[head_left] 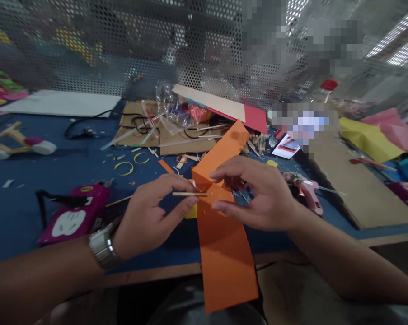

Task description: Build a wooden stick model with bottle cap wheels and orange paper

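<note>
Between my hands is a thin wooden stick (190,194) with a small orange paper piece (219,194) at its right end. My left hand (152,212) pinches the stick between thumb and fingertips. My right hand (261,194) curls around the right side of the orange piece, with thumb and index finger apart; whether they touch the piece is hard to tell. A long folded orange paper strip (227,262) lies beneath both hands, hanging over the table's front edge and reaching up behind them.
A purple pouch-like object (75,214) lies at left, a pink glue gun (310,194) at right. Cardboard (363,189) is farther right. Behind the hands are paper scraps, yellow rings (124,169), plastic wrap (171,108) and red card (256,118). The blue table (17,194) ends at a wooden edge.
</note>
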Demonstrator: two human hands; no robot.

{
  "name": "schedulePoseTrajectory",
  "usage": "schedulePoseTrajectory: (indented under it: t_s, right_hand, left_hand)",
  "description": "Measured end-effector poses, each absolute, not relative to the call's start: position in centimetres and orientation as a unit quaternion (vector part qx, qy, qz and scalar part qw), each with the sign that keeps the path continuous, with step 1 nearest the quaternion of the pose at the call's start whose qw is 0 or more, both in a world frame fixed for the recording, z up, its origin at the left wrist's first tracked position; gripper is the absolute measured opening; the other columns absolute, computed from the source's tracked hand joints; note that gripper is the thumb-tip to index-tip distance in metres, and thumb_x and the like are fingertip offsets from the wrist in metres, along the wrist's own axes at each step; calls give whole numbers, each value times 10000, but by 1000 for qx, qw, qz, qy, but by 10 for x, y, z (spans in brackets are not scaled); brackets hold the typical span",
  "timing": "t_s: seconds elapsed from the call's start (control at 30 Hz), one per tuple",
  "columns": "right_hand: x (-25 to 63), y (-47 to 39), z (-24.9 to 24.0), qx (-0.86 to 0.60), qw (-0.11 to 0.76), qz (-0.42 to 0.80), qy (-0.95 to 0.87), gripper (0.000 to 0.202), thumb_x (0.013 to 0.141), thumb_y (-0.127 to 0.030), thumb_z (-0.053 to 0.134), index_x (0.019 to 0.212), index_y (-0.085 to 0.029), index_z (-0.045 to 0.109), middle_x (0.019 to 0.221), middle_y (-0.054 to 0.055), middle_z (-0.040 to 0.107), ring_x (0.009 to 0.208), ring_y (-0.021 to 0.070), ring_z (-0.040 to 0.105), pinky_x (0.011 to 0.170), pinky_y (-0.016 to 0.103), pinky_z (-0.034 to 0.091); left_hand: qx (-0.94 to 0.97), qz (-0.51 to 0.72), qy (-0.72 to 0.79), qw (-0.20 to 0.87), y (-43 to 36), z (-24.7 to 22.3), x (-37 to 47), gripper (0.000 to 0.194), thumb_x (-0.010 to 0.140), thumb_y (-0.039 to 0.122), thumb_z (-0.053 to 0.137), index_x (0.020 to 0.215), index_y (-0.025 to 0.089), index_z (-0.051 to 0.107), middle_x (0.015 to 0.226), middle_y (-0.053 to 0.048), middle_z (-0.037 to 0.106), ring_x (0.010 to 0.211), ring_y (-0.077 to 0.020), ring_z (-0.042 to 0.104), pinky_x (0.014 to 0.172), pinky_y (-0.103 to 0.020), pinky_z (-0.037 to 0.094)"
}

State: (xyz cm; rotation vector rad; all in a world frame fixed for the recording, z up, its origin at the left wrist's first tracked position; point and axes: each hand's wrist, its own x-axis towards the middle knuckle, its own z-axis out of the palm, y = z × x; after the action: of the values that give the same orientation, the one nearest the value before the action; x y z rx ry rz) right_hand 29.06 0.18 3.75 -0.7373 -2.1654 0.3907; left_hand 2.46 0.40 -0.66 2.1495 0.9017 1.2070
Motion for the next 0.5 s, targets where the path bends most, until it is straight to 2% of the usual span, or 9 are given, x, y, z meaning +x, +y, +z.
schedulePoseTrajectory:
  t_s: [0.1,0.23,0.5]
  right_hand:
    - [282,4,12,-294,437,245,-814,473,917,-328,971,1310,-217,732,1130,66,847,907,163,782,689,244,601]
    - [273,-2,-6,-284,477,349,-755,539,935,-233,950,1401,-235,677,1089,37,834,908,149,782,704,228,605]
    - [269,-6,-1,-288,486,347,-749,396,980,-249,918,1331,-215,736,1093,40,834,866,136,780,708,238,640]
  left_hand:
    - [794,439,326,267,3,-6,24,64,1080,325,765,1129,296,794,1094,-33,882,1073,-250,850,950,-388,685]
    - [798,430,328,265,1,-5,24,46,1072,329,772,1102,297,784,1085,-35,888,1076,-259,856,953,-401,695]
    - [810,418,320,259,2,-4,26,57,1059,304,786,1112,286,775,1084,-20,886,1081,-246,848,968,-386,677]
